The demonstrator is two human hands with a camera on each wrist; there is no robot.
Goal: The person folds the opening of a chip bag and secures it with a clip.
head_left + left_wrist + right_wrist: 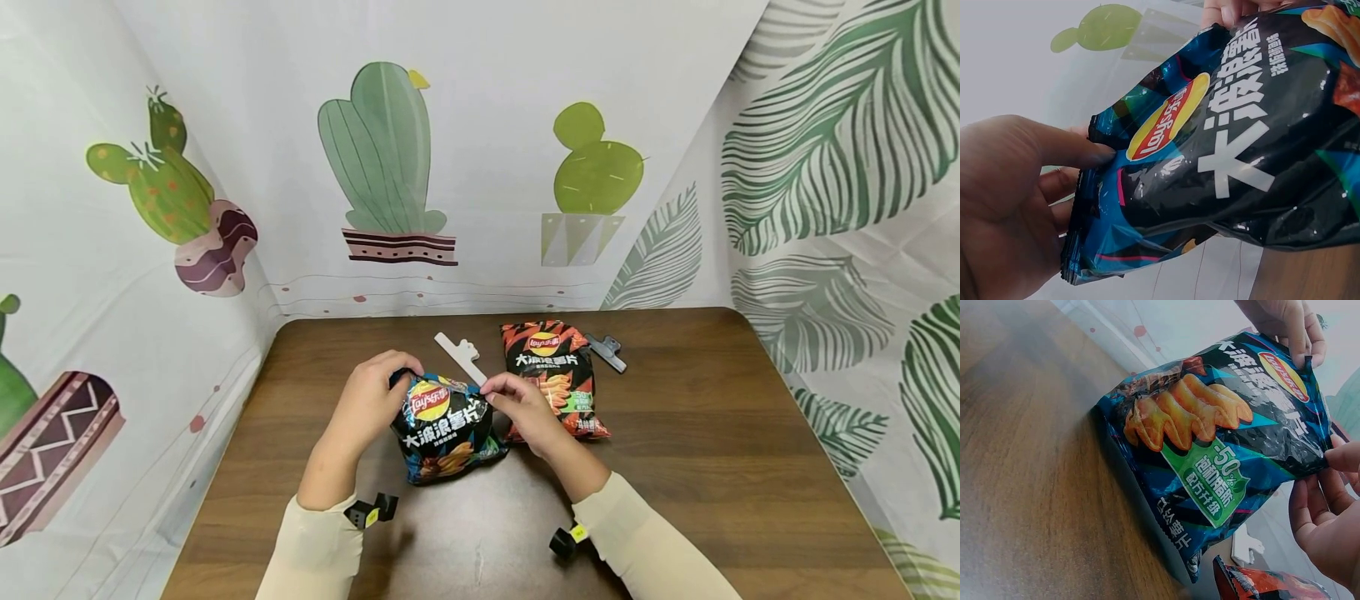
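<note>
Left hand (375,396) and right hand (528,414) pinch the blue bag (448,433), with white clip (459,355) and red bag (561,377) nearby.

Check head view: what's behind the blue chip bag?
The white clip lies just behind it on the table; the red chip bag sits behind, rightward. Whatever the blue bag itself covers can't be seen.

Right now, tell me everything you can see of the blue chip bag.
The blue-and-black bag is glossy, plastic-looking, with a crimped edge, a red-and-yellow Lay's logo, white characters, pictured chips and a green label. Tilted, its base seemingly on the wooden table, it is left of the red bag, upper corners in the grip of the left hand and right hand.
</note>
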